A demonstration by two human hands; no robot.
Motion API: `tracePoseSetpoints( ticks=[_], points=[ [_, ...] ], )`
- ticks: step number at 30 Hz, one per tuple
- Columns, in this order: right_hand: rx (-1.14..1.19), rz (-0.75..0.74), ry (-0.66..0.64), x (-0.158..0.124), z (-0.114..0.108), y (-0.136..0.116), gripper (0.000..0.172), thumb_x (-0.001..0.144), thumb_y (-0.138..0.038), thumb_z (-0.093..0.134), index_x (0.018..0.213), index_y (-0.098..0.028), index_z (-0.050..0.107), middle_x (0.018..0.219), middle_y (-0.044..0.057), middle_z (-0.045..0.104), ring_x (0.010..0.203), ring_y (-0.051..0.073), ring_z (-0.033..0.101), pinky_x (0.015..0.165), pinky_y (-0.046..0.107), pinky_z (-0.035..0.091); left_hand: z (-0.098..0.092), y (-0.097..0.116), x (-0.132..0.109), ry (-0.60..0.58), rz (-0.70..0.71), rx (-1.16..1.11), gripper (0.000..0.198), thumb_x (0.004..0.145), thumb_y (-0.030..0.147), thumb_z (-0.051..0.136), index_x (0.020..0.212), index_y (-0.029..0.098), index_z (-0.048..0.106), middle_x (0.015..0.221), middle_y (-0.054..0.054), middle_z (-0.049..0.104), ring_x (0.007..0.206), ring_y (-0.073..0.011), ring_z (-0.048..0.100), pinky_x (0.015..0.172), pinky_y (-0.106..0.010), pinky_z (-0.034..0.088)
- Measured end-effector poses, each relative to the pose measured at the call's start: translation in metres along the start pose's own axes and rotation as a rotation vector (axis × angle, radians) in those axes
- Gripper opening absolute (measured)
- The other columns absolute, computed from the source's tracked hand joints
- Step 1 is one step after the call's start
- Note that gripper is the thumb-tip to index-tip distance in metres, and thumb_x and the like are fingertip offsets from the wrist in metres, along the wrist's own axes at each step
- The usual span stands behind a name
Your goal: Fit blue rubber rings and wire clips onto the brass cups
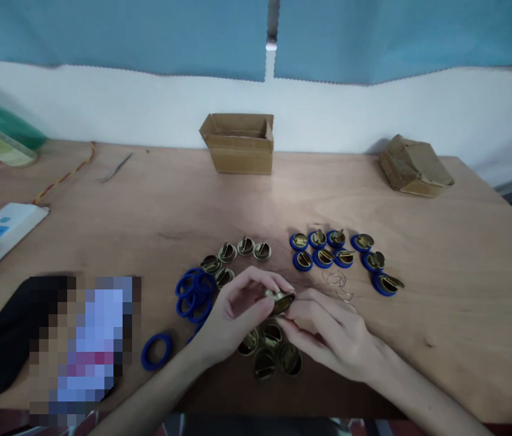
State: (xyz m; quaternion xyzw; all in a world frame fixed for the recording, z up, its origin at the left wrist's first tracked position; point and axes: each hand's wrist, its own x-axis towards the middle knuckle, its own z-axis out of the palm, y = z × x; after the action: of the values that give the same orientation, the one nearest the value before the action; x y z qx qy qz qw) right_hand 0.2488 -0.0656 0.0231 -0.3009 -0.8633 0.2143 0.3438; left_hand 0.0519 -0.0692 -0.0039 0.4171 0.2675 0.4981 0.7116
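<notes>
A round brass-coloured metal piece [281, 301] is pinched between my left hand [233, 315] and my right hand [335, 333]. The fingers of both hands are closed on its rim and partly cover it. Below the hands lie several similar brass pieces [265, 363], each with a bar across its open face. More loose brass pieces [246, 246] sit beyond my left hand. Blue rings [195, 293] are heaped beside my left wrist, and a single blue ring [156, 352] lies nearer the front. Thin wire rings [335, 278] rest just beyond my right hand.
Several brass pieces seated in blue rings [324, 258] are grouped at the right. An open cardboard box [240, 154] and a crumpled one [414, 166] stand near the wall. To the left are a white power strip [11, 230], a black object [11, 339] and a blurred-out item [88, 345].
</notes>
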Motion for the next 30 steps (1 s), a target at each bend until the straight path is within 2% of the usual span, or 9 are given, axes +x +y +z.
tracePoseSetpoints(
  ticks=[8, 14, 22, 30],
  points=[
    [-0.232, -0.125, 0.061, 0.0008, 0.001, -0.0029, 0.01, 0.101, -0.011, 0.054, 0.098, -0.014, 0.063, 0.087, 0.008, 0.073, 0.076, 0.018, 0.07, 0.068, 0.029, 0.059, -0.0056, 0.0001, 0.0008, -0.117, 0.081, -0.01, 0.011, 0.098, 0.02, 0.061, 0.108, 0.023, 0.064, 0.113, -0.006, 0.066, 0.11, -0.0203, 0.06, 0.1, -0.035, 0.045],
    [-0.344, -0.189, 0.039, -0.0024, 0.0011, -0.0036, 0.014, 0.101, -0.009, 0.053, 0.101, -0.011, 0.067, 0.091, 0.009, 0.075, 0.079, 0.019, 0.069, 0.076, 0.03, 0.059, -0.0079, 0.0, 0.0013, -0.156, 0.107, -0.034, 0.013, 0.097, 0.021, 0.063, 0.11, 0.022, 0.063, 0.112, -0.006, 0.064, 0.114, -0.0209, 0.059, 0.101, -0.034, 0.044],
    [-0.342, -0.203, -0.019, -0.0026, -0.0021, -0.0008, 0.016, 0.101, -0.009, 0.053, 0.101, -0.01, 0.069, 0.096, 0.011, 0.075, 0.082, 0.019, 0.069, 0.077, 0.029, 0.06, -0.0069, 0.0013, 0.0008, -0.165, 0.126, -0.019, 0.014, 0.097, 0.021, 0.063, 0.111, 0.023, 0.064, 0.111, -0.006, 0.064, 0.114, -0.0205, 0.058, 0.101, -0.033, 0.044],
    [-0.342, -0.185, 0.002, -0.003, -0.0024, -0.0003, 0.015, 0.1, -0.008, 0.054, 0.103, -0.012, 0.068, 0.094, 0.011, 0.075, 0.081, 0.019, 0.07, 0.078, 0.031, 0.061, -0.0031, 0.0054, 0.0034, -0.183, 0.148, 0.037, 0.014, 0.097, 0.021, 0.062, 0.111, 0.023, 0.064, 0.109, -0.006, 0.064, 0.112, -0.0199, 0.059, 0.102, -0.033, 0.045]
  ],
)
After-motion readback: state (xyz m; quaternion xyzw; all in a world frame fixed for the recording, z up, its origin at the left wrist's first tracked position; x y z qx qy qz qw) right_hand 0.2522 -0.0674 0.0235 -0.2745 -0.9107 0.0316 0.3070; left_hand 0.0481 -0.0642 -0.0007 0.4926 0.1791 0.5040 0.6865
